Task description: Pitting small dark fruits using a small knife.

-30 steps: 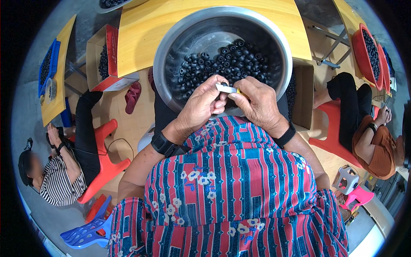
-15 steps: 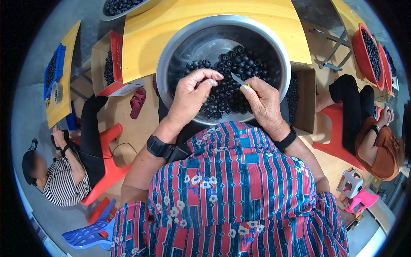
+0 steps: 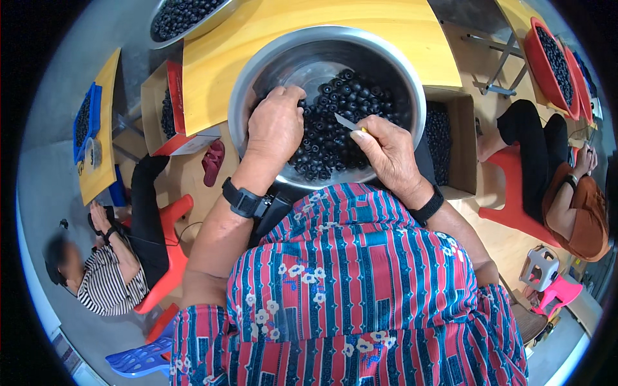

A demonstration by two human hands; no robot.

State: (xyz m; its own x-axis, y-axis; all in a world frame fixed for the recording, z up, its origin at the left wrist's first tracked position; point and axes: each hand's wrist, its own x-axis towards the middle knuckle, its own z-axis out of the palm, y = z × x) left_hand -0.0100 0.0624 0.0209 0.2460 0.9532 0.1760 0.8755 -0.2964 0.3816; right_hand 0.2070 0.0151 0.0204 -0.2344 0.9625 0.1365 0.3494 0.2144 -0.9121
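Note:
A large steel bowl (image 3: 270,64) sits in front of me on a yellow table (image 3: 212,58). It holds several small dark round fruits (image 3: 351,96). My left hand (image 3: 275,125) reaches into the bowl, fingers curled down among the fruits at its left side. My right hand (image 3: 386,151) rests at the bowl's near right rim and grips a small knife (image 3: 347,122), blade pointing up-left over the fruits. Both wrists carry black bands.
A cardboard box (image 3: 460,148) of dark fruits stands right of the bowl, another box (image 3: 164,109) at left. A second bowl (image 3: 187,13) is at the top, red basins (image 3: 553,58) at top right. Two people sit on red stools at left (image 3: 122,257) and right (image 3: 566,193).
My hands have separated from in front of my chest. The left hand moved forward into the bowl onto the fruits; the right stays near the rim with the knife.

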